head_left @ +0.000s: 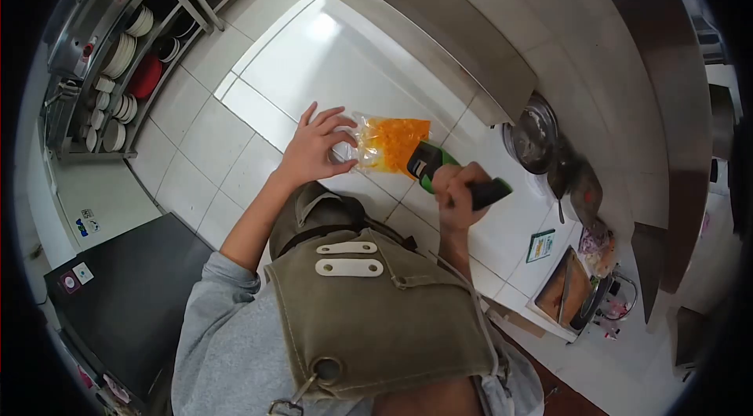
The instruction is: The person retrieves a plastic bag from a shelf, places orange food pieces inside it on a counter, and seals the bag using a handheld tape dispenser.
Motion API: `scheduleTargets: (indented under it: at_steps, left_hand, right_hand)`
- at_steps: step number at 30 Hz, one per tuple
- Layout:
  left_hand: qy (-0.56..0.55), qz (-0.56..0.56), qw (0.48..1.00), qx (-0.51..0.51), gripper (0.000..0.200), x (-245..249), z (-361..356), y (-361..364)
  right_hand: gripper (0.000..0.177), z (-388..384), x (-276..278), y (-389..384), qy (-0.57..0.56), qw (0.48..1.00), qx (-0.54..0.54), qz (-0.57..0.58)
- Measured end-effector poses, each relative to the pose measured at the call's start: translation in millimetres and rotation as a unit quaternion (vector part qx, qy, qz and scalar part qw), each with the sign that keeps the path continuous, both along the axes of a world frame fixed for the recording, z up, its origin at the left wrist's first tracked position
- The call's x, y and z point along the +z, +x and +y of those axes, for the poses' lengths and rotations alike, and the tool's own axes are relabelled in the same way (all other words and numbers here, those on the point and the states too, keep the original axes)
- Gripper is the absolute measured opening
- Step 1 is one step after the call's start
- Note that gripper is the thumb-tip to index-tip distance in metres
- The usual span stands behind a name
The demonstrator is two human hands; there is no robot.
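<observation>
A clear plastic bag [390,141] with orange food inside lies on the white tiled counter. My left hand [318,145] is at the bag's clear left end, fingers spread and curved, with the fingertips right at the plastic. My right hand [461,190] is wrapped around the grip of a black-and-green handheld tool [426,161]. The front end of this tool overlaps the bag's lower right corner in this view; the exact kind of tool does not show.
A white tiled counter [290,71] runs under the bag, with a metal hood [439,32] along its far side. To the right are a metal pan [533,134], a green-edged card [540,246] and a tray of brown food [563,287]. Plates fill a shelf [149,79] at left.
</observation>
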State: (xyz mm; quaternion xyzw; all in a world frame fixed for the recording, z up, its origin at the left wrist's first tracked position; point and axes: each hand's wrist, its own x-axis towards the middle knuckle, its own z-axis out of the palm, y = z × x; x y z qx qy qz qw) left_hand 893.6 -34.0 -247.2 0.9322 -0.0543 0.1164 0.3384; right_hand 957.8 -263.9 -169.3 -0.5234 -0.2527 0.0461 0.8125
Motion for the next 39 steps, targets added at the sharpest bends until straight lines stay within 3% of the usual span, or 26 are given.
scheduleTargets:
  at_steps: [2, 4, 6, 8, 10, 11, 15, 18, 19, 20, 21, 22, 25, 28, 30, 31, 32, 35, 36, 38, 39]
  left_hand:
    - [0.008, -0.003, 1.0, -0.002, 0.025, -0.8, 0.0, -0.9]
    - [0.005, 0.0, 1.0, -0.001, 0.025, -1.5, 0.7, -1.1]
    - [0.006, -0.008, 1.0, -0.006, 0.025, -0.9, 4.2, 2.5]
    - [0.001, 0.006, 1.0, -0.005, 0.026, -1.7, 2.1, -0.4]
    - [0.002, -0.006, 1.0, 0.005, 0.026, -6.1, -0.2, -4.2]
    - [0.002, -0.003, 1.0, 0.002, 0.025, -6.5, 1.8, -3.3]
    - [0.002, 0.005, 1.0, -0.005, 0.024, -3.3, -2.3, -6.9]
    - [-0.005, 0.0, 1.0, 0.0, 0.025, -4.3, -1.1, -2.3]
    - [-0.006, -0.004, 1.0, 0.004, 0.025, -5.7, -1.0, -1.4]
    - [-0.004, -0.009, 1.0, 0.007, 0.025, -5.6, -0.4, -0.8]
    - [-0.004, -0.009, 1.0, 0.008, 0.025, -5.3, -0.2, -0.7]
    - [-0.004, -0.012, 1.0, 0.011, 0.025, -4.4, -0.7, 2.1]
    - [0.006, -0.011, 1.0, 0.009, 0.024, -3.9, 0.4, 0.9]
    - [0.001, 0.002, 1.0, 0.012, 0.025, -5.9, -3.3, -2.9]
    - [-0.003, -0.002, 1.0, 0.016, 0.024, -5.2, -2.7, -0.2]
    - [0.011, -0.006, 1.0, 0.013, 0.024, -3.2, -2.5, 0.1]
    - [0.009, -0.007, 1.0, 0.013, 0.024, -3.1, -2.6, 2.4]
    - [0.017, -0.003, 1.0, 0.019, 0.024, -4.6, -4.0, -0.1]
    - [0.018, -0.009, 1.0, 0.023, 0.024, -3.4, -2.0, 4.4]
    - [0.01, -0.001, 1.0, 0.016, 0.024, -3.8, -3.7, 0.4]
    - [0.008, -0.001, 1.0, 0.018, 0.024, -4.5, -5.7, -1.2]
  right_hand:
    - [0.023, 2.9, -48.1, -9.3, -0.145, 0.987, -0.067, 0.002]
    - [0.02, 11.1, -33.1, -4.0, -0.164, 0.983, -0.083, -0.009]
    - [0.018, 3.4, -10.6, 9.9, -0.001, 0.989, -0.061, 0.136]
    - [0.015, 0.0, 15.0, 14.9, 0.099, 0.995, -0.024, 0.015]
    - [0.016, 1.1, -27.6, 1.7, -0.145, 0.957, -0.238, 0.083]
    - [0.017, -1.6, -62.7, 1.3, -0.121, 0.988, -0.099, 0.022]
    - [0.02, 8.3, -17.5, 16.4, -0.054, 0.994, -0.066, 0.074]
    - [0.02, 7.7, 30.1, 19.9, 0.023, 0.999, -0.003, -0.042]
    - [0.018, 16.5, 20.9, 21.3, 0.051, 0.999, 0.006, 0.004]
    - [0.016, 42.6, 6.3, 6.4, 0.052, 0.906, -0.271, 0.321]
    - [0.016, 31.9, -22.9, 10.8, -0.034, 0.968, -0.19, 0.161]
    - [0.016, 18.1, -50.7, 20.3, -0.121, 0.988, -0.097, -0.01]
    - [0.017, 14.0, -23.4, 37.5, -0.02, 0.997, -0.051, 0.058]
    - [0.017, 8.9, 22.6, 35.8, 0.063, 0.998, 0.018, -0.009]
    - [0.019, 19.0, -11.8, 18.7, -0.096, 0.982, -0.146, 0.066]
    - [0.021, 10.6, -52.5, 19.0, -0.178, 0.978, -0.107, 0.019]
    - [0.022, 14.7, -41.1, 16.0, -0.1, 0.992, -0.053, 0.057]
    - [0.022, 10.8, -20.7, 32.7, -0.067, 0.992, -0.052, 0.088]
    - [0.02, 5.9, -8.7, 30.8, -0.032, 0.995, -0.059, 0.072]
    - [0.017, -8.5, 8.0, 30.4, 0.018, 1.0, 0.025, -0.003]
    - [0.013, -6.0, 3.4, 22.5, 0.035, 0.999, 0.002, -0.006]
